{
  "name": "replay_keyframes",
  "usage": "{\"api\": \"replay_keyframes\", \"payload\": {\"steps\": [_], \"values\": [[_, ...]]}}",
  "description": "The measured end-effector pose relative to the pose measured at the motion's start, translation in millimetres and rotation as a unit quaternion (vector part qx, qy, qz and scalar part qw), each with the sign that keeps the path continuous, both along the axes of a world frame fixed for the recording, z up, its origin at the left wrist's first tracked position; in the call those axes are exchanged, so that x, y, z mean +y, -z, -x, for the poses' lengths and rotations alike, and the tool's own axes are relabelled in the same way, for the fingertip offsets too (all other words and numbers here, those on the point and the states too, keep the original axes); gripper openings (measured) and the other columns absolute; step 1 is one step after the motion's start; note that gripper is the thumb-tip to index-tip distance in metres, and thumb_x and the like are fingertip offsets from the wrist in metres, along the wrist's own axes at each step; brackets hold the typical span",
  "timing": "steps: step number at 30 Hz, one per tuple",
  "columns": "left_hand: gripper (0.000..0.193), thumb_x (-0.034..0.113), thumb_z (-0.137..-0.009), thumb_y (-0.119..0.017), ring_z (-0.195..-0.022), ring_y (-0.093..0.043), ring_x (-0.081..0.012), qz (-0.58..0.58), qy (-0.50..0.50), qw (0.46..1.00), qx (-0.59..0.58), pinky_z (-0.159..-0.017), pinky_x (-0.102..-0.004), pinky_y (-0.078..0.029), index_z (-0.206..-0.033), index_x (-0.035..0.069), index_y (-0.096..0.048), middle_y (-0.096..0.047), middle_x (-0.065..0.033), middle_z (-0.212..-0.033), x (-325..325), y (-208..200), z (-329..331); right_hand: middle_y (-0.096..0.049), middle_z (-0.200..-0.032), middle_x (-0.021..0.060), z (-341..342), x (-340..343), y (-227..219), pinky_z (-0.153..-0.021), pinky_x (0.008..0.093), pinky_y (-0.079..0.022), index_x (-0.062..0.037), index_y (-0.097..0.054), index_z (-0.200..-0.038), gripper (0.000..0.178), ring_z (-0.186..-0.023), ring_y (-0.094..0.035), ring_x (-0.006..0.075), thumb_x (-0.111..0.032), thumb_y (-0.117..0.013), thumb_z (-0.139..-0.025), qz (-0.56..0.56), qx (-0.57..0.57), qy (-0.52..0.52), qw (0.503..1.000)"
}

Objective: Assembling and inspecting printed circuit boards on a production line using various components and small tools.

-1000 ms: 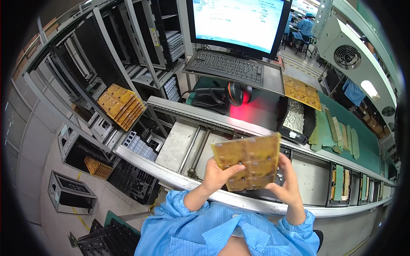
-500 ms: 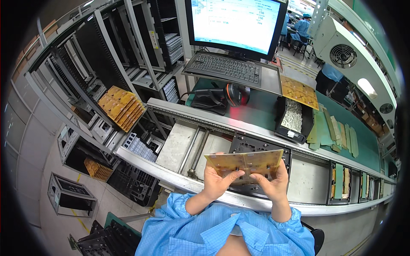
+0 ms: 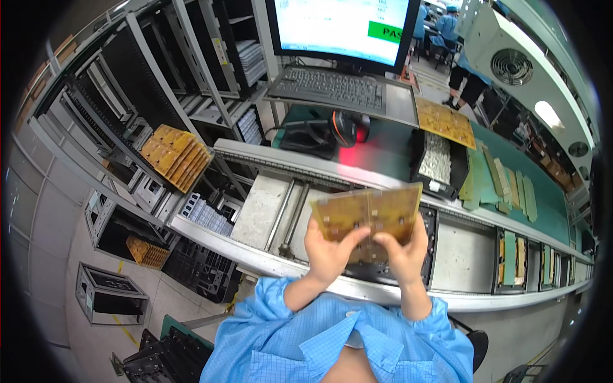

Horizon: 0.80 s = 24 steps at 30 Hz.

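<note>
An amber circuit board panel (image 3: 368, 214) with small dark components is held up in front of me, tilted so its face shows. My left hand (image 3: 331, 250) grips its left edge, thumb on the near face. My right hand (image 3: 404, 250) has the right edge the same way, its thumb near the middle. The two thumbs almost meet. Beneath the panel lies a black fixture (image 3: 426, 239) on the conveyor line, partly hidden by the board and hands. Beyond the conveyor a barcode scanner (image 3: 343, 129) casts red light on the green mat.
A monitor (image 3: 341, 32) and keyboard (image 3: 332, 88) stand at the back. Another amber panel (image 3: 445, 121) rests by a black bin of pale parts (image 3: 436, 163). Stacked amber boards (image 3: 175, 156) sit in the rack at left. Green strips (image 3: 498, 185) lie on the mat at right.
The panel has been raised and tipped more upright, showing more of its face; both hands keep hold of it. On the monitor a green box has appeared.
</note>
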<state>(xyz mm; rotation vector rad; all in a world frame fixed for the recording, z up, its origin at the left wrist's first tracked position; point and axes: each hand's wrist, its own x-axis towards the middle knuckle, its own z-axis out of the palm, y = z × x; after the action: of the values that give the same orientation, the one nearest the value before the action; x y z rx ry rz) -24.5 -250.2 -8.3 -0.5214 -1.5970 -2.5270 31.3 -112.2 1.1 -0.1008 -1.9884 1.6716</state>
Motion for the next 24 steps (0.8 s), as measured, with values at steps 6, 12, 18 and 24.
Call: {"api": "replay_keyframes", "payload": {"steps": [6,12,18,24], "values": [[0.053,-0.009,-0.074,-0.078,-0.1,-0.066,-0.0193,-0.034,-0.043,0.998,0.014,-0.087,-0.0323,-0.055,-0.119,-0.002,-0.051,-0.065,-0.0114,-0.111,29,1,43,-0.065,-0.102,0.0046,43,7,2,-0.087,0.0272,-0.05,-0.0012,-0.054,-0.111,0.041,-0.095,-0.063,0.0122,0.011,-0.07,-0.075,0.008,0.03,0.069,0.997],[0.049,-0.011,-0.074,-0.076,-0.097,-0.067,-0.0187,-0.061,-0.033,0.997,0.015,-0.085,-0.0317,-0.057,-0.115,-0.002,-0.052,-0.066,-0.0107,-0.108,43,-7,54,-0.065,-0.1,0.0038,54,10,4,-0.084,0.0257,-0.05,-0.0011,-0.055,-0.107,0.038,-0.093,-0.062,0.0116,0.012,-0.07,-0.075,0.019,0.06,0.116,0.991],[0.045,-0.009,-0.077,-0.075,-0.095,-0.068,-0.0174,-0.04,-0.091,0.994,0.04,-0.083,-0.0306,-0.057,-0.117,-0.002,-0.053,-0.068,-0.0119,-0.107,51,-9,44,-0.068,-0.093,0.0054,47,0,-11,-0.078,0.0266,-0.053,0.0001,-0.058,-0.107,0.034,-0.083,-0.065,0.0132,0.011,-0.07,-0.077,-0.056,0.037,0.185,0.98],[0.042,-0.01,-0.082,-0.071,-0.098,-0.067,-0.0153,-0.09,-0.051,0.995,-0.013,-0.087,-0.03,-0.055,-0.118,-0.001,-0.052,-0.068,-0.0095,-0.109,26,-15,50,-0.067,-0.109,0.0074,47,27,-6,-0.084,0.029,-0.054,-0.002,-0.055,-0.123,0.046,-0.095,-0.066,0.0166,0.005,-0.073,-0.081,-0.013,0.087,0.089,0.992]]}}
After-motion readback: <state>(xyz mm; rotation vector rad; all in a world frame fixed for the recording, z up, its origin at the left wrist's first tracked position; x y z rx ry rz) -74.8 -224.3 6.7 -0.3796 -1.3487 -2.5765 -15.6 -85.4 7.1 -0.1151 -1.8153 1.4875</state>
